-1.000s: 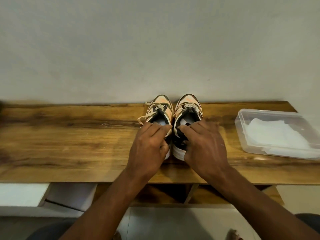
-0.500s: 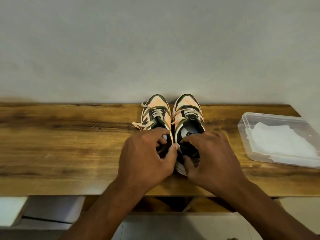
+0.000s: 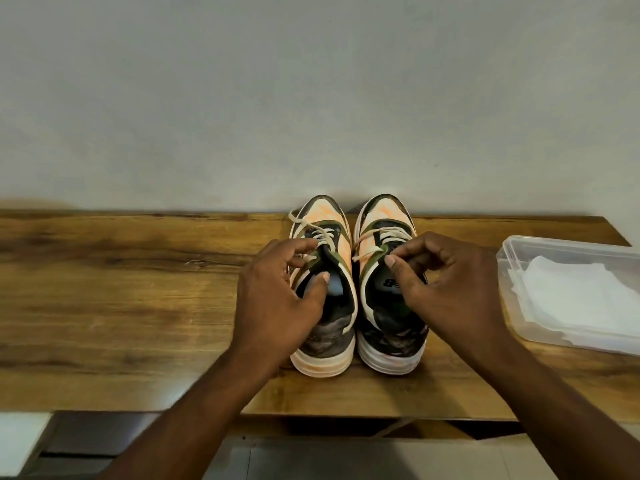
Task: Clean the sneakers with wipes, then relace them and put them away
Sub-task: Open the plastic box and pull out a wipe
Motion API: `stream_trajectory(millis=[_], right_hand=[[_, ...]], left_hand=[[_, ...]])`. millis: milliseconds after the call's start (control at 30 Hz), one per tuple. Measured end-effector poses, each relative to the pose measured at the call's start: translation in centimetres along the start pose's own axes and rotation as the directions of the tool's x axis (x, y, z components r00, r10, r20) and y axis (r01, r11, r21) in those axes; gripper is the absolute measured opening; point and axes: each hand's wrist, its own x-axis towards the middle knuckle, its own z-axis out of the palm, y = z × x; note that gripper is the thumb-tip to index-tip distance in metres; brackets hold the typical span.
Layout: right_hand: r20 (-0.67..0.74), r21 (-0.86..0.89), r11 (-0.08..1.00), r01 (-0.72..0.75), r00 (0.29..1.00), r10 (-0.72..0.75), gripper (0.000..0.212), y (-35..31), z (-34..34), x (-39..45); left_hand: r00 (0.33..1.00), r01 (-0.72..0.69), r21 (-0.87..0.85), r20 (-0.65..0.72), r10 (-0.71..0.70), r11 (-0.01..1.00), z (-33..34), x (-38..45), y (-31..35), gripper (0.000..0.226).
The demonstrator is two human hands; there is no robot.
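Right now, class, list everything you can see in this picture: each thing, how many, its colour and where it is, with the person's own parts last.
Orange, olive and black lace-up sneakers: two, side by side at the middle of the table, toes toward the wall.
Cream shoelaces: one set per sneaker, loose over the tongues.
Brown wooden table: one, against the wall.
Clear plastic box: one, at the table's right end.
White wipes: a stack, inside the box.
Grey wall: behind the table.
Left hand: fingers curled at the left sneaker's collar.
Right hand: pinch grip at the right sneaker's lace.
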Motion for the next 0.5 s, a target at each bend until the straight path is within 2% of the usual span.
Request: stream_trajectory(millis=[267, 400, 500], right_hand=[[-0.095, -0.132, 0.991, -0.024, 0.995, 0.011, 0.037, 2.1, 0.7, 1.5], [-0.025, -0.166, 0.985, -0.043, 0.999, 0.04, 0.045, 2.9, 0.6, 1.6], [0.019, -0.106, 0.993, -0.054, 0.998, 0.056, 0.04, 3.3, 0.4, 1.4]], left_hand=[[0.996, 0.084, -0.068, -0.001, -0.084, 0.994, 0.5, 1.8, -0.9, 0.057], [0.989, 0.133, 0.004, 0.061, -0.133, 0.991, 0.5, 2.6, -1.2, 0.075], [0.981, 0.158, 0.041, 0.108, -0.162, 0.987, 0.4, 2.9, -1.2, 0.071]])
